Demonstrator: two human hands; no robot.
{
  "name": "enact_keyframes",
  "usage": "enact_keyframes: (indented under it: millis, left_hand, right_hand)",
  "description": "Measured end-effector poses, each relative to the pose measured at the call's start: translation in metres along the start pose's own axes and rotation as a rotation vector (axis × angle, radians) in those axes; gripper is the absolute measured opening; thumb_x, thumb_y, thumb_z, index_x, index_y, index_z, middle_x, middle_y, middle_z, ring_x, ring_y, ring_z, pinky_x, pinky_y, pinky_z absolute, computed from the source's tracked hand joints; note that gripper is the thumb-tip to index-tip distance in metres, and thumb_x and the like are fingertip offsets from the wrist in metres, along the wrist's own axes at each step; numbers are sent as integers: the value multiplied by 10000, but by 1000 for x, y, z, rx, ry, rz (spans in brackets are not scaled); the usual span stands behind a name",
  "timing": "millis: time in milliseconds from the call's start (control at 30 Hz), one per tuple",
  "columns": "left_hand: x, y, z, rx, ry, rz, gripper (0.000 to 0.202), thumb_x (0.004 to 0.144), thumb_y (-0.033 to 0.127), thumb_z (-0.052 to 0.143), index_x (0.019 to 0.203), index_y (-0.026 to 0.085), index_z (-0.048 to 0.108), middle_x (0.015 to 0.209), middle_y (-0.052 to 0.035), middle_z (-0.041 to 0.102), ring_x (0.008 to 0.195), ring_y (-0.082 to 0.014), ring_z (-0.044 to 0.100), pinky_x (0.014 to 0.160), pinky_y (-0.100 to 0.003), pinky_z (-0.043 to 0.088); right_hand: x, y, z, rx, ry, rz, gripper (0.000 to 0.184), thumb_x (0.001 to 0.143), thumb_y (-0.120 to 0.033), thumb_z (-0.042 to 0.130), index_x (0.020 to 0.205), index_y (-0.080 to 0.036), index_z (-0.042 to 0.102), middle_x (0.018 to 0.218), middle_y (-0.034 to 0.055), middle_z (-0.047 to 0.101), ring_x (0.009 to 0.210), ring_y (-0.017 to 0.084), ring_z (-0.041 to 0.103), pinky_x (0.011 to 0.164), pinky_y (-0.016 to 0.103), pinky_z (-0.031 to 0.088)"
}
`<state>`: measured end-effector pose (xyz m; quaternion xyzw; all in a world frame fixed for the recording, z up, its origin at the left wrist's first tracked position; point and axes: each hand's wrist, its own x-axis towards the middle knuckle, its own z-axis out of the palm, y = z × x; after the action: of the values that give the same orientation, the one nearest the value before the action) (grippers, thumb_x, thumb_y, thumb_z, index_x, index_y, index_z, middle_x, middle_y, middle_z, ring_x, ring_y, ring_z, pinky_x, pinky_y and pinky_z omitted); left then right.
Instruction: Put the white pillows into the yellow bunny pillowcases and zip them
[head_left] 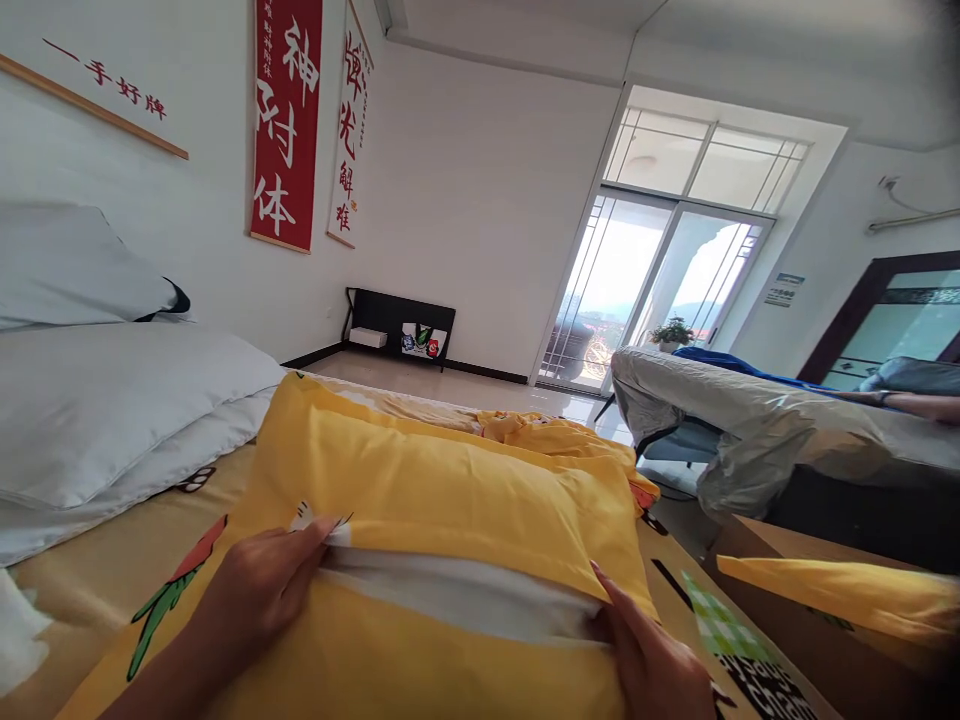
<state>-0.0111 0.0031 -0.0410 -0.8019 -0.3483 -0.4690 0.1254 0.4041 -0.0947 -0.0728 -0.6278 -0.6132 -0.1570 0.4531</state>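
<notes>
A yellow pillowcase [442, 490] lies across the bed in front of me, with a white pillow [457, 590] showing through its open slit. My left hand [259, 590] pinches the left end of the opening, fingers closed on the yellow cloth. At the right end of the slit, my right hand [652, 660] grips the fabric edge, its fingertips tucked into the opening.
A folded white duvet [97, 400] and another white pillow [67, 265] lie at the left on the cartoon-print sheet [97, 570]. A grey-covered piece of furniture [757, 430] stands to the right. A cardboard box [810, 620] with yellow cloth sits at the lower right. Glass doors [652, 290] are beyond.
</notes>
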Motion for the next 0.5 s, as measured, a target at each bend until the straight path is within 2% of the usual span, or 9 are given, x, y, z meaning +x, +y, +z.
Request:
enact_keyframes:
  millis: [167, 300, 400, 500]
  left_hand:
    - [-10, 1, 7, -64, -56, -75, 285, 958, 267, 385, 1012, 254, 665, 680, -12, 687, 560, -150, 633, 531, -202, 465]
    - [-20, -5, 25, -77, -85, -122, 305, 967, 300, 353, 1014, 237, 649, 729, -28, 706, 616, -162, 657, 553, -215, 460]
    - [6, -6, 28, -31, -136, -245, 325, 958, 338, 327, 1030, 224, 623, 666, -9, 686, 573, -169, 640, 538, -232, 436]
    - [61, -4, 18, -3, -199, -356, 300, 926, 345, 341, 1067, 233, 581, 785, -2, 741, 695, -187, 688, 616, -242, 463]
  right_hand:
    - [-9, 2, 10, 49, -7, 47, 482, 938, -570, 386, 1143, -263, 695, 915, 94, 758, 739, 227, 717, 581, 283, 534]
    - [-9, 4, 14, 118, -118, 99, 492, 944, -559, 367, 1114, -234, 696, 879, 92, 762, 738, 222, 715, 614, 278, 529]
    - [23, -9, 9, 78, -109, 126, 521, 930, -570, 354, 965, -194, 711, 745, 96, 742, 625, 206, 671, 578, 264, 487]
    - [78, -31, 2, -16, -17, 130, 570, 919, -585, 295, 831, -187, 694, 663, 95, 702, 544, 188, 595, 532, 262, 414]
